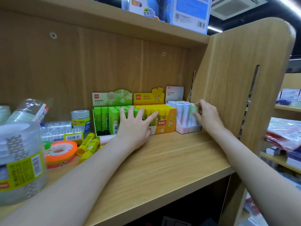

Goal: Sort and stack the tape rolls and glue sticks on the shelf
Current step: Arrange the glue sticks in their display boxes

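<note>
On the wooden shelf [171,154] stand three display boxes of glue sticks: a green box [105,118], a yellow box [164,119] and a white box of pastel sticks [184,115]. My left hand [135,126] lies spread against the fronts of the green and yellow boxes, fingers apart. My right hand [206,116] pinches a pale green glue stick [193,110] at the right end of the white box. Loose yellow glue sticks [88,146] lie left of the green box. An orange tape roll [61,151] and clear tape packs [21,162] sit at the left.
A clear tape stack [81,119] and wrapped tape packs [60,132] stand behind the orange roll. The shelf's side panel [236,82] rises just right of the white box. Boxes [179,12] sit on the board above. Other shelves with goods [286,136] are at far right.
</note>
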### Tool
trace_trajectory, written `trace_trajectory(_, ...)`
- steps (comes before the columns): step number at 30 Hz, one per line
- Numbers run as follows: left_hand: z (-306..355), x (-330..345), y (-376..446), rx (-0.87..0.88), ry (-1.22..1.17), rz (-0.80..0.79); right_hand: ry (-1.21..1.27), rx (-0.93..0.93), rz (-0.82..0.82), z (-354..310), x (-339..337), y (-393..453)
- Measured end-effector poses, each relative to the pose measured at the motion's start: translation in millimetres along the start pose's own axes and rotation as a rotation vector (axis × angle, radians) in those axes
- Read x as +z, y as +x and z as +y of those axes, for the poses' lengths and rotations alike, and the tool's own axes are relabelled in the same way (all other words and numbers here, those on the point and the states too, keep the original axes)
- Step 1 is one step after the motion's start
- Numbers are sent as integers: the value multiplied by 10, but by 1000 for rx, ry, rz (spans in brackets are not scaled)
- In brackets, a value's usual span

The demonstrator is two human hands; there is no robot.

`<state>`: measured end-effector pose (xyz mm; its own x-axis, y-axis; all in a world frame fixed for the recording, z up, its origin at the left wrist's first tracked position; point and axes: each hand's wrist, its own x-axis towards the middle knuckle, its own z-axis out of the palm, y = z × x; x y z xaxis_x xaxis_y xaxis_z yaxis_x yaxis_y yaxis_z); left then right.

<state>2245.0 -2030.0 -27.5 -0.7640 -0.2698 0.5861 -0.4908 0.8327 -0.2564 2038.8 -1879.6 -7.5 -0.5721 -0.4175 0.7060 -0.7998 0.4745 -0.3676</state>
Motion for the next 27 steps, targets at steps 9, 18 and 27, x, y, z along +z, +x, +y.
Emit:
trace_trajectory(9, -3, -3, -21, 7, 2, 14, -324, -121, 17, -43, -68, -2)
trace_trajectory(18, -41, -35, -13, -5, -78, 11, -625, -109, 55, -81, 19, -43)
trace_trajectory(27, -536, -278, -327, -238, -286, 151, -80, -334, 190, -714, 51, -366)
